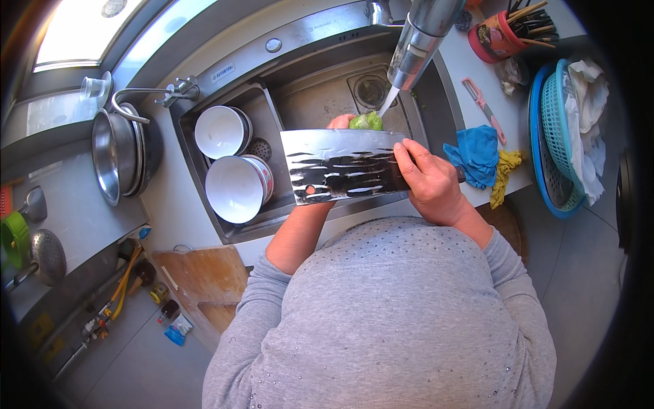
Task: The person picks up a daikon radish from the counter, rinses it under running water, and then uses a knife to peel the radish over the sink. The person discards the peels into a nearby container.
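Observation:
My right hand [426, 179] is closed around the handle end of a broad cleaver [342, 166] with a mottled dark and silver blade. Its blade stretches leftward over the front of the steel sink [306, 110]. Beyond the upper edge of the blade, my left hand [340, 121] shows only a few fingers, against a green vegetable [367, 121]. The blade hides the rest of that hand. Water [390, 99] runs from the faucet [415, 56] onto or just beside the vegetable, above the basin with the drain [372, 92].
White bowls [234, 189] are stacked in the left basin. Steel basins [113, 156] lean at left. On the right counter lie a pink peeler [475, 92], a pink-handled knife [495, 122], blue cloth [475, 156] and yellow cloth [506, 176]. A chopstick holder [493, 38] and turquoise basket [557, 122] stand beyond.

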Tool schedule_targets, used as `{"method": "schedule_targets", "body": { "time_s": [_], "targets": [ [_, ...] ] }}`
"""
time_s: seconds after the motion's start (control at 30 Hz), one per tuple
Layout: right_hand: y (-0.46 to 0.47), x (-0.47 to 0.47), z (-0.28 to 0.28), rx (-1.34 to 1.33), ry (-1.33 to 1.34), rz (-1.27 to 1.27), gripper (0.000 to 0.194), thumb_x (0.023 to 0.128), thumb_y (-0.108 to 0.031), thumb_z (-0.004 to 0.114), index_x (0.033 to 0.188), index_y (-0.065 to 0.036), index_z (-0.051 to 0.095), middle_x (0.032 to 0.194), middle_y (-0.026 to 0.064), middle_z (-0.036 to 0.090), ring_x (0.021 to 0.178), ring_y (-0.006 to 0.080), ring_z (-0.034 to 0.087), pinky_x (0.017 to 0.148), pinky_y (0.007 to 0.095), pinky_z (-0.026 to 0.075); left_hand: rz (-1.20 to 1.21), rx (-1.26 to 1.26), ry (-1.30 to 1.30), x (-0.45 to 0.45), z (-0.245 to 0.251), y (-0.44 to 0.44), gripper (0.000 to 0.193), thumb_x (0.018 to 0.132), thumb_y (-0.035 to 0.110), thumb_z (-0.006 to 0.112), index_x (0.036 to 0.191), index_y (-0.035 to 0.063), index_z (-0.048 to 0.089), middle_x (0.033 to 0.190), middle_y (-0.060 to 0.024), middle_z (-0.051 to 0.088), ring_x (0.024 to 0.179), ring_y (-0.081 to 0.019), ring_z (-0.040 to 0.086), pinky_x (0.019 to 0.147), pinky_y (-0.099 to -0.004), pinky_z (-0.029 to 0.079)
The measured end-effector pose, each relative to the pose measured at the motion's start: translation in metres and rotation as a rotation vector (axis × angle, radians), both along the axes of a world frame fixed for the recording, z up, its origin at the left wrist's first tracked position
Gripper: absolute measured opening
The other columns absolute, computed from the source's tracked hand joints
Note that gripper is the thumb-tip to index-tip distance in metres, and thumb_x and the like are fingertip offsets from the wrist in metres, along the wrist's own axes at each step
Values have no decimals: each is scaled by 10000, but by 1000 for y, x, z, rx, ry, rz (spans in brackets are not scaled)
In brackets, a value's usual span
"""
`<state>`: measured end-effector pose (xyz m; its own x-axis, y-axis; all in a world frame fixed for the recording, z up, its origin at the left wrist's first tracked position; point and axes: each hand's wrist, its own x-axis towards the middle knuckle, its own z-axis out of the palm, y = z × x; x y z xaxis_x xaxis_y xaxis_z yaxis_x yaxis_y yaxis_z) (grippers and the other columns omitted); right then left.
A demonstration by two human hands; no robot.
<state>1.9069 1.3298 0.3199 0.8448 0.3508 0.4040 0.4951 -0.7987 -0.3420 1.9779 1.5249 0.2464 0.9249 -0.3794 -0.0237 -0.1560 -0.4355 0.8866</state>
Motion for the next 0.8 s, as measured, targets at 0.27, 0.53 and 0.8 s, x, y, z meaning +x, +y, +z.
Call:
{"method": "schedule_targets", "body": {
  "time_s": [0.27,0.53,0.8],
  "targets": [
    [-7,-6,-11,7,132,-136,314,816,40,574,1128,38,618,1119,231,655,802,351,702,671,359,590,171,-128,51,-10,-12,11,381,794,126,734,1144,44,605,1025,-108,652,972,-247,647,866,-359,519],
    [-66,-12,-55,36,499,-393,177,804,68,525,942,-19,592,893,209,618,855,413,617,712,466,500,191,-55,-334,-6,55,-5,462,529,55,784,961,80,622,895,-112,658,836,-319,655,738,-386,542],
    [-31,-9,2,61,82,-162,305,812,97,574,1106,40,630,1011,211,667,807,354,684,669,370,569,225,-184,4,3,29,-3,439,695,113,787,1085,55,594,989,-82,654,895,-228,657,810,-355,535]
  ]
}}
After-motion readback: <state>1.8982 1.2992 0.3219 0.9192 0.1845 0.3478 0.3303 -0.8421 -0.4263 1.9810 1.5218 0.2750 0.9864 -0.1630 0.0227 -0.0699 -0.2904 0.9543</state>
